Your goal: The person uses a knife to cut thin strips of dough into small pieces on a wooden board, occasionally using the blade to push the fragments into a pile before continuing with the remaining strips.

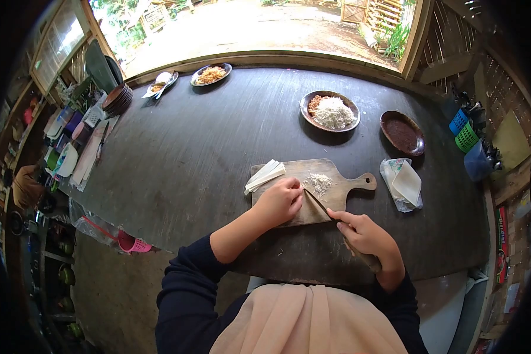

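A wooden cutting board (298,218) with a handle lies on the dark table in front of me. My right hand (363,236) grips a knife (316,202), its blade angled over the board toward my left fingertips. Curled fingers of my left hand (282,199) press on the board beside the blade; what they hold is hidden beneath them. White strips (265,176) lie in a bundle at the board's left end. Beyond the blade sits a small heap of fine white shreds (320,183).
A bowl (304,115) holds white shreds and reddish food. To its right stands an empty brown dish (402,133). A plastic package (402,184) lies right of the board. Plates of food (211,75) are at the back left, near stacked brown bowls (118,99). Colored baskets (466,137) line the right edge.
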Motion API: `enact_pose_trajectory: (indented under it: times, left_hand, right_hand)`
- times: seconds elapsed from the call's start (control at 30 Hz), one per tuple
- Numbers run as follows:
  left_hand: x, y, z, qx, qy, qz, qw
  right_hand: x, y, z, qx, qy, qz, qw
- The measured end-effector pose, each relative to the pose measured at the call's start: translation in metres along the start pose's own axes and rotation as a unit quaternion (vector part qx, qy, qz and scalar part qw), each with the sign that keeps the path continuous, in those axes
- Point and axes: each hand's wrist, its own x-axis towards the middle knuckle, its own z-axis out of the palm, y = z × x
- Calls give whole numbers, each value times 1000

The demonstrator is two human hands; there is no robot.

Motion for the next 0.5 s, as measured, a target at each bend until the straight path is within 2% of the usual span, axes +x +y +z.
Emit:
enact_pose_trajectory:
  times: [0.33,0.5]
  left_hand:
    - [-1,0,-1,9,-2,0,1000]
    - [-1,1,-1,5,-1,0,1000]
  right_hand:
    - [8,7,10,-10,40,-32,999]
    - [11,10,12,11,33,-19,999]
